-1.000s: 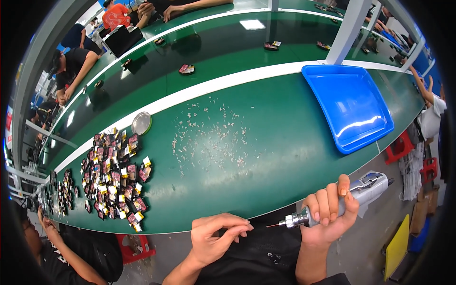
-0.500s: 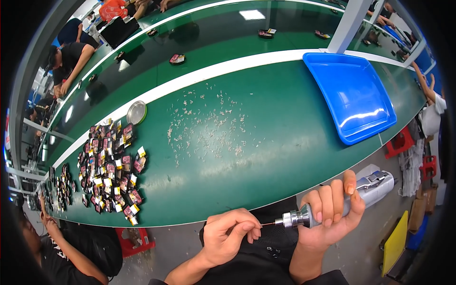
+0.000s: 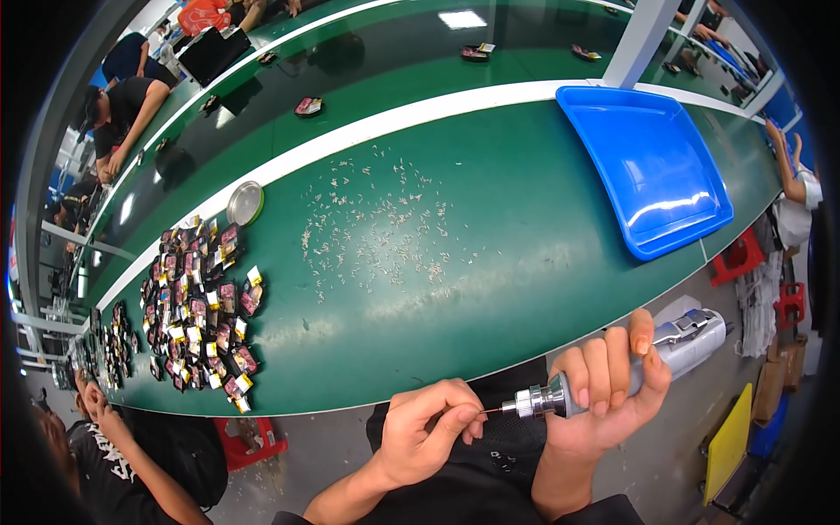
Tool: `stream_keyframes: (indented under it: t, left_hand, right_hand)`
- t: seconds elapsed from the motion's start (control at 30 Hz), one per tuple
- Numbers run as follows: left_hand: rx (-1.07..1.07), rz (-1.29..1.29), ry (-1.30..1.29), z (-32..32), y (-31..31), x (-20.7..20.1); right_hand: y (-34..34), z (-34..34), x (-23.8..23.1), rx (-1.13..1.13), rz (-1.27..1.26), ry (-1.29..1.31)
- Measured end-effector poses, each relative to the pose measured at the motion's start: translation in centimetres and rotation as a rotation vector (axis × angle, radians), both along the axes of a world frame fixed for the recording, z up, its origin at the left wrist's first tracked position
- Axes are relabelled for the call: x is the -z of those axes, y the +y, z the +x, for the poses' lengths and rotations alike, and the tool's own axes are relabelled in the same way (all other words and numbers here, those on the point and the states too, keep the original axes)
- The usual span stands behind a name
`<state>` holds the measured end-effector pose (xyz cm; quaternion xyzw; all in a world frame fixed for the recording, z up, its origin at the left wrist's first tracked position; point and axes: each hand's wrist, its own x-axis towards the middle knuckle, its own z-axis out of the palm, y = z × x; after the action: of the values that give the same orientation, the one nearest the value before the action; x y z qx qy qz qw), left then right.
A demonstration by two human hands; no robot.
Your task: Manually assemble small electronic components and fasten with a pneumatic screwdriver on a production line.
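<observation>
A grey electric screwdriver (image 3: 696, 344) with a silver collar lies across my right hand (image 3: 599, 385), whose fingers wrap round its body. Its thin bit (image 3: 494, 410) points left. At the bit's tip my left hand (image 3: 429, 430) is closed, thumb and forefinger pinched on it; whether a tiny part sits there is hidden by the fingers. Both hands are just off the near edge of the green table (image 3: 490, 324), above my lap. Many tiny pale screw-like pieces (image 3: 381, 232) lie scattered on the tabletop beyond them.
Small black parts with yellow-and-white tabs (image 3: 197, 306) are heaped at left, beside a round tin lid (image 3: 246, 203). A blue tray (image 3: 656, 166) lies at right by a grey post (image 3: 640, 44). Past the white rail, a green belt (image 3: 376, 66) carries similar parts. Co-workers sit around.
The parts on the far belt have shifted left. My view has tilted slightly, while both hands keep the same hold on the screwdriver and its bit. A co-worker at lower left has moved.
</observation>
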<state>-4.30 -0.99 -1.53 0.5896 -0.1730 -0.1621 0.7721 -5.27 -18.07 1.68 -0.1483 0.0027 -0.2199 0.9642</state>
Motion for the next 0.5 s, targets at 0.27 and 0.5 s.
stream_keyframes:
  t: [0.27,0.5]
  left_hand:
    - [0.054,-0.057,0.006,0.1,0.0,0.3]
    - [0.085,0.157,-0.138,1.0,0.5,-0.2]
  right_hand:
    - [-0.1,0.0,0.2,-0.01,0.002,0.012]
    - [-0.4,0.0,0.3,-0.043,-0.098,-0.002]
